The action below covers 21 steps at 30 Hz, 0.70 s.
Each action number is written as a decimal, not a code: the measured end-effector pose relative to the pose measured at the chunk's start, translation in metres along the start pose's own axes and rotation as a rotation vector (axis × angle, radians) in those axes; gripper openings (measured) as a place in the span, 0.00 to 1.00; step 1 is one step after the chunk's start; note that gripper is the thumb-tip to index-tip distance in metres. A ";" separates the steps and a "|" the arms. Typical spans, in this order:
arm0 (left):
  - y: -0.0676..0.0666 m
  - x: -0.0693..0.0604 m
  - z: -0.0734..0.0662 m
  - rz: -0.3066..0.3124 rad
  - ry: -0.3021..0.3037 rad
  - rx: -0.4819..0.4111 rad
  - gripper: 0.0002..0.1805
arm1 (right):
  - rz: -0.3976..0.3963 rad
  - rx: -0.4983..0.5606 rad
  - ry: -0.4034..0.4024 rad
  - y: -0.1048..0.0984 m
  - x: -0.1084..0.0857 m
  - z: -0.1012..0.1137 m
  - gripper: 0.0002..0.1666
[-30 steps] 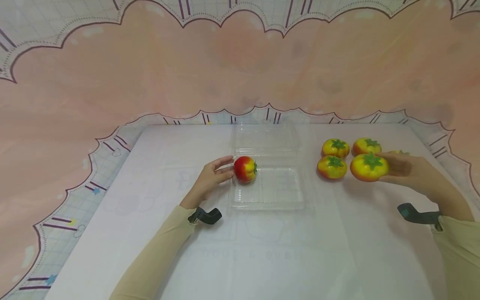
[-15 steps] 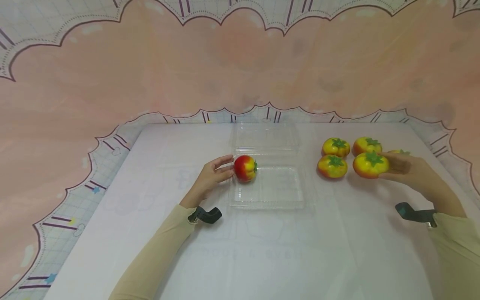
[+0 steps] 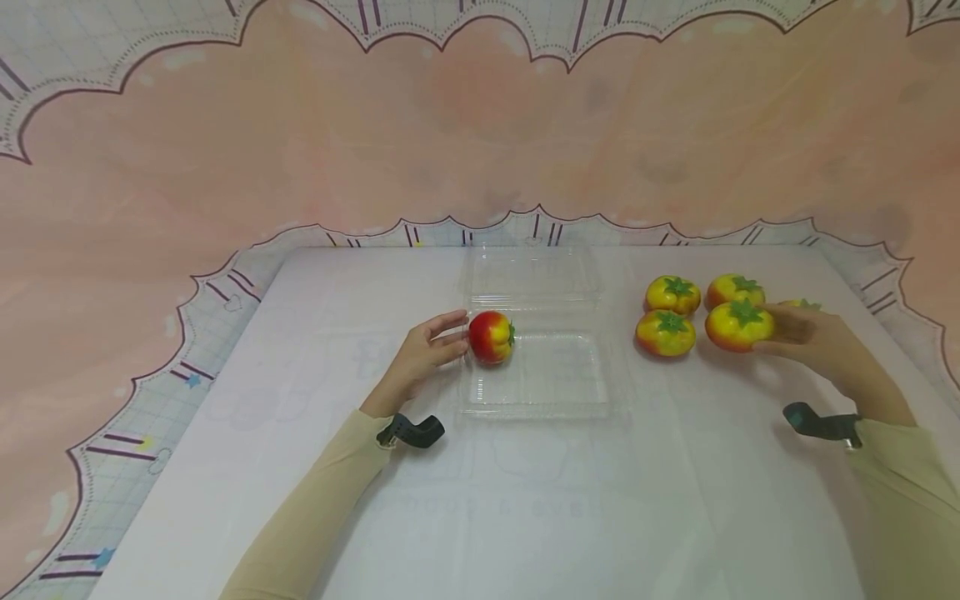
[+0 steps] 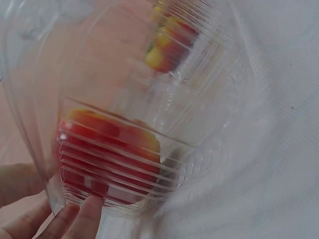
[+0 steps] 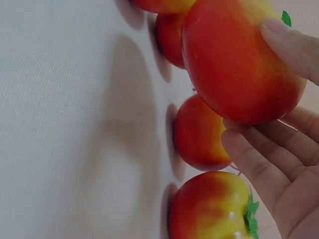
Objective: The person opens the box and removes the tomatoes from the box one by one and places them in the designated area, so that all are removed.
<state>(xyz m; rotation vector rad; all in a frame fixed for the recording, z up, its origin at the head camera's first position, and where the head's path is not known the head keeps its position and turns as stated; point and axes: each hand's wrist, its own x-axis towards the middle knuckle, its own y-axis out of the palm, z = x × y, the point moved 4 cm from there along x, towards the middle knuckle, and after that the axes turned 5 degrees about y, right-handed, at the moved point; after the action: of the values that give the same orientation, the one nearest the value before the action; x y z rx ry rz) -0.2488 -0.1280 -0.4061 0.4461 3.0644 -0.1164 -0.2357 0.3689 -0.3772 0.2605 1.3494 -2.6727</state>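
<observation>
My left hand (image 3: 427, 354) pinches the left edge of an open clear plastic clamshell box (image 3: 534, 411); the left wrist view shows its rim between thumb and fingers. Inside the box's left end sits a red and yellow persimmon (image 3: 491, 337), lying on its side with the green calyx to the right. My right hand (image 3: 821, 337) holds another persimmon (image 5: 239, 59) above the table, thumb on one side and fingers below. Close around it are more persimmons: front left (image 3: 665, 333), back left (image 3: 672, 295), back middle (image 3: 735, 291), and one (image 3: 802, 304) mostly hidden by the hand.
The box's hinged lid (image 3: 532, 277) lies back near the rear edge of the white-covered table (image 3: 600, 533). A patterned peach cloth (image 3: 480, 142) rises behind. Dark wrist mounts (image 3: 817, 421) stick out from both sleeves.
The right hand and forearm have shifted slightly left, and the held persimmon sits a little higher in the view. The left hand, box and persimmon inside it stay put.
</observation>
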 end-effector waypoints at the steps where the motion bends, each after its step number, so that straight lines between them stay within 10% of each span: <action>1: 0.000 0.000 0.000 -0.002 -0.004 -0.003 0.31 | 0.004 0.005 0.000 0.000 0.001 0.000 0.46; 21: 0.000 0.001 0.003 -0.015 -0.013 -0.011 0.31 | -0.018 0.001 -0.029 0.007 0.013 -0.002 0.43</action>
<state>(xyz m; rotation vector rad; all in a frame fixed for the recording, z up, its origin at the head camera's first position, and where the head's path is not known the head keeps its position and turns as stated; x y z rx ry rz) -0.2494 -0.1284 -0.4087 0.4202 3.0544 -0.1027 -0.2472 0.3659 -0.3866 0.2105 1.3486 -2.6812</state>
